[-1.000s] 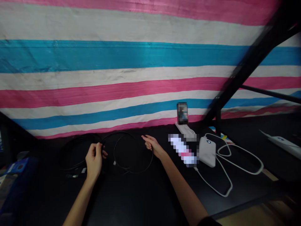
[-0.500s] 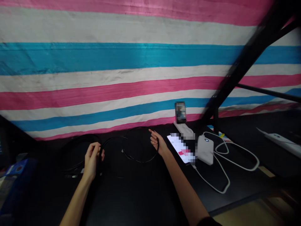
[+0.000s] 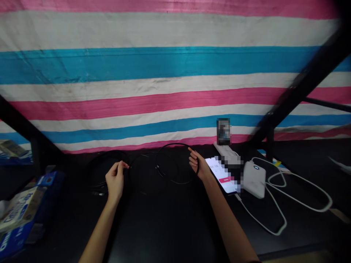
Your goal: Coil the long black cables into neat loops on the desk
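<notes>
A thin black cable (image 3: 175, 160) lies in loops on a black table top (image 3: 164, 226). My left hand (image 3: 115, 179) pinches the cable near its left part, fingers closed on it. My right hand (image 3: 197, 164) holds a raised loop of the same cable, the strand running through its curled fingers. A further coil of black cable (image 3: 106, 164) rests on the table left of my left hand.
A lit phone (image 3: 222, 175), a white power bank (image 3: 255, 174) and its white cable (image 3: 296, 197) lie right of my right hand. A striped pink, blue and white tarp (image 3: 153, 80) hangs behind. Blue boxes (image 3: 22, 212) stand at the left edge. Black frame bars (image 3: 298, 87) cross the right.
My right hand has lifted the cable loop up and away from me, toward the tarp. My left hand has kept its pinch. The view has shifted left.
</notes>
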### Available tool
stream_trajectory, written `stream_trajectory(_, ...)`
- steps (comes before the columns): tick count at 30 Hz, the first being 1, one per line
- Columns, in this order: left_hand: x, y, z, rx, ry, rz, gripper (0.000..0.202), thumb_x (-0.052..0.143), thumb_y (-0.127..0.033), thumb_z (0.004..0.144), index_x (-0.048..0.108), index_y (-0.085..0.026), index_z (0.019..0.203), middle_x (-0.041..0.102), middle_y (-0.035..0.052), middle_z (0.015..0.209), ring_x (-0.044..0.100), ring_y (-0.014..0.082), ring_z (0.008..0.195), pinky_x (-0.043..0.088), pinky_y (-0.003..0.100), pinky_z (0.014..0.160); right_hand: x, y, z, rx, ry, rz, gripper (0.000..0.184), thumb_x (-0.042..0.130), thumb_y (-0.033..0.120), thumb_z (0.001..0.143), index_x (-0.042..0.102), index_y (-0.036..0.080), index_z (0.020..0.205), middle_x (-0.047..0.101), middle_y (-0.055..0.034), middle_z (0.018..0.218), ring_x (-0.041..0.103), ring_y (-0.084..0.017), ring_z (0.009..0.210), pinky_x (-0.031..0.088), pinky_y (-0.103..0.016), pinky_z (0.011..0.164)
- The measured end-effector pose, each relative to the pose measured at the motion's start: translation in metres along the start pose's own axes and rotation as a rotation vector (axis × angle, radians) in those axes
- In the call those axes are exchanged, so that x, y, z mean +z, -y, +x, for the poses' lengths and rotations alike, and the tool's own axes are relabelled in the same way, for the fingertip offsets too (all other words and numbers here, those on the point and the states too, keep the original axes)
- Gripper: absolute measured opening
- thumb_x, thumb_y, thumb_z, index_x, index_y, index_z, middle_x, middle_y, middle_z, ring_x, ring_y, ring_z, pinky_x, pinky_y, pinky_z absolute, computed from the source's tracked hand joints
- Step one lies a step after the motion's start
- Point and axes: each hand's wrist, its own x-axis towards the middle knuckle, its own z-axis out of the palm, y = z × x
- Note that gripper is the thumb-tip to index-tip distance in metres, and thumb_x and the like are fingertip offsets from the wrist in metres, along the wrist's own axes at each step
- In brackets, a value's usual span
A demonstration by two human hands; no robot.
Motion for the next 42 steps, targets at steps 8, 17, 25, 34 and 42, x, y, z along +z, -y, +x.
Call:
stream_trajectory(8, 0.017, -0.011, -0.017, -0.035, 0.229, -0.011, 0.041, 0.050, -0.054, 0.080, 0.058, -0.016, 0.068, 0.034, -0.0044, 0.047, 0.032, 0.0098, 0.045, 0.027, 0.023, 0.045, 0.010, -0.024, 0.002, 0.023, -0.043, -0.289, 0.047, 0.067, 0.039, 0.066, 0.061, 0.018, 0.108, 0.048, 0.0015, 0.073, 0.041, -0.007, 0.051, 0.028, -0.020, 0.041)
stream_trajectory(17, 0.014, -0.008, -0.021, 0.029, 0.099, 0.080, 0.032, 0.054, -0.045, 0.080, 0.053, -0.018, 0.063, 0.038, -0.0042, 0.053, 0.034, 0.0097, 0.050, 0.025, 0.022, 0.047, 0.038, -0.047, -0.018, -0.634, -0.120, -1.270, 0.086, 0.071, 0.035, 0.067, 0.031, 0.017, 0.141, 0.032, -0.0180, 0.135, 0.032, -0.034, 0.126, 0.029, -0.052, 0.102)
stream_trajectory(25, 0.016, -0.008, -0.024, 0.021, -0.083, -0.058, 0.033, 0.053, -0.044, 0.082, 0.049, -0.017, 0.063, 0.033, -0.0057, 0.051, 0.029, 0.0074, 0.047, 0.022, 0.020, 0.044, 0.057, -0.068, -0.040, -0.582, 0.511, -1.219, 0.042, 0.077, 0.049, 0.063, 0.069, 0.025, 0.096, 0.062, -0.0048, 0.103, 0.056, -0.022, 0.098, 0.034, -0.039, 0.094)
stream_trajectory(34, 0.014, -0.010, -0.016, 0.042, -0.282, -0.343, 0.044, 0.060, -0.049, 0.077, 0.039, -0.017, 0.056, 0.030, -0.0078, 0.048, 0.024, 0.0041, 0.040, 0.017, 0.019, 0.037, 0.071, -0.064, -0.053, -0.318, 0.592, -1.287, 0.010, 0.066, 0.029, 0.078, 0.068, 0.024, 0.087, 0.064, -0.0019, 0.102, 0.056, -0.020, 0.101, 0.028, -0.041, 0.100)
stream_trajectory(42, 0.014, -0.020, -0.014, 0.092, -0.356, -0.438, 0.044, 0.059, -0.048, 0.079, 0.036, -0.019, 0.057, 0.023, -0.0098, 0.044, 0.020, 0.0040, 0.037, 0.013, 0.018, 0.035, 0.074, -0.070, -0.058, -0.302, 0.705, -1.293, 0.016, 0.068, 0.038, 0.078, 0.066, 0.027, 0.090, 0.060, -0.0014, 0.107, 0.051, -0.021, 0.111, 0.023, -0.043, 0.104)
